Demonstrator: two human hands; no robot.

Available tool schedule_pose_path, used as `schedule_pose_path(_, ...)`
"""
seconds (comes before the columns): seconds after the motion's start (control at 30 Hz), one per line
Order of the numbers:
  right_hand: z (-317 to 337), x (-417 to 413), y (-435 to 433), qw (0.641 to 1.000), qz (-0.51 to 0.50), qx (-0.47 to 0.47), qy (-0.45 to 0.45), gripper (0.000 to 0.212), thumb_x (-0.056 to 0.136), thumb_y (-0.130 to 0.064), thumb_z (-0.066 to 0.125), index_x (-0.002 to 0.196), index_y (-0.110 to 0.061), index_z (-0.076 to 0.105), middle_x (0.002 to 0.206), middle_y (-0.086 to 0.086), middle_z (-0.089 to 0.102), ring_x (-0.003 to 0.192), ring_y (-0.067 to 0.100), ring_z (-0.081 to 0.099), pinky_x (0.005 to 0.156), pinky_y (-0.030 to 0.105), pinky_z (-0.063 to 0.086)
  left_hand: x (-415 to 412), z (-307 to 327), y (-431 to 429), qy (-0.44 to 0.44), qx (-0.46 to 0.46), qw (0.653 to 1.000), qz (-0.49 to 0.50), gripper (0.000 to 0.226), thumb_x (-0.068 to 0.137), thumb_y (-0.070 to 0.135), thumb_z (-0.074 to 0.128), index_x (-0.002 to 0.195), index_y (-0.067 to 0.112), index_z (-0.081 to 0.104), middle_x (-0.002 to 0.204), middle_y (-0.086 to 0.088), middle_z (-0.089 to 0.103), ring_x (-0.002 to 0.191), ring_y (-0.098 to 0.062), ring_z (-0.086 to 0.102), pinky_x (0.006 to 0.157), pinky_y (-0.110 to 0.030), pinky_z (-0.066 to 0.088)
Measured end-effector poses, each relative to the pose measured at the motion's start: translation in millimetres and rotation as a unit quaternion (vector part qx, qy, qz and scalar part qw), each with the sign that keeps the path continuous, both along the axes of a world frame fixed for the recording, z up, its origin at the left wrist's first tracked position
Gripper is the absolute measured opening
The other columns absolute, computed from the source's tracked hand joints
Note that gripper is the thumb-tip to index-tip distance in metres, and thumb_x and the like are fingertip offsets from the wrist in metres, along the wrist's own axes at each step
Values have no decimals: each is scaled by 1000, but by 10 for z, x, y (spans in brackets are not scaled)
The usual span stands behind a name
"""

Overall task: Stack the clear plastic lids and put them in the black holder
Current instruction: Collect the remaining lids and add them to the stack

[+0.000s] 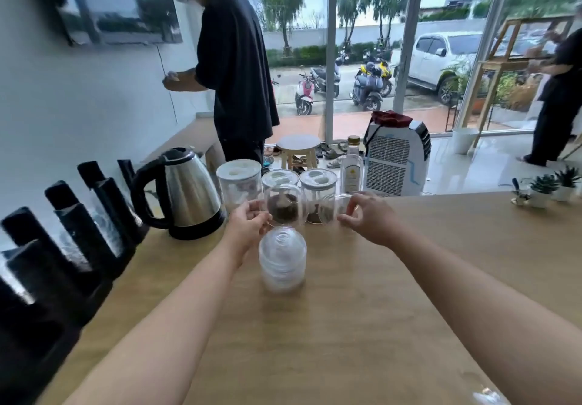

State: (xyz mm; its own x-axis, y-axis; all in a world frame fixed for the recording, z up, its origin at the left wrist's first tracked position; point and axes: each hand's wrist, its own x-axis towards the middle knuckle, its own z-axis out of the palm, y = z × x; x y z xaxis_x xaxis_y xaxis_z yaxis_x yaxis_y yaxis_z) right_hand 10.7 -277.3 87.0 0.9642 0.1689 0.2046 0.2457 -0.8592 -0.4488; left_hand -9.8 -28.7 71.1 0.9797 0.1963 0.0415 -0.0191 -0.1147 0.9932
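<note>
Your left hand (248, 220) pinches one clear lid (286, 204) upright, and your right hand (367, 215) pinches another lid (330, 209) just right of it, both above the lid stack (282, 261) on the tabletop (378, 294). The black holder (63, 247) stands far left. Behind, jars (318, 190) hold dark grounds.

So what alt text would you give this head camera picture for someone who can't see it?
Over a wooden counter, the left hand and right hand each hold a clear plastic lid above a stack of lids. A black holder and a kettle stand left.
</note>
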Motion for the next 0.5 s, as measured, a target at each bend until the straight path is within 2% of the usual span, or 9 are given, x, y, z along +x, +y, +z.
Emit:
schedule_pose_path(0.13,-52,-4,284,1000,30,0,1,23,83,-39,65,82,-19,53,107,3,56,92,18,51,76,26,36,-117,-179,227,52,-65,997,4,17,91,-4,51,95,11,55,69,-3,59,59,-11,50,59,-21,41)
schedule_pose_path(0.2,-89,-1,367,999,37,4,4,23,83,-37,66,82,-18,54,101,-1,50,90,16,49,75,24,33,-134,-262,261,80,-85,993,-6,20,92,-3,50,87,15,55,63,0,60,58,-10,49,58,-19,41)
schedule_pose_path(0.4,-145,30,424,999,31,2,7,22,82,-39,66,79,-21,53,104,-1,53,91,14,47,78,25,34,-141,-412,250,131,-98,986,-9,18,92,-3,51,87,14,55,70,-4,57,56,-9,49,59,-19,43)
schedule_pose_path(0.5,-159,18,397,1000,24,-2,6,22,83,-41,64,80,-23,52,110,0,56,94,15,48,79,26,36,-113,-486,238,148,-94,984,-9,11,90,-1,56,93,10,57,75,-5,59,63,-12,52,63,-21,45)
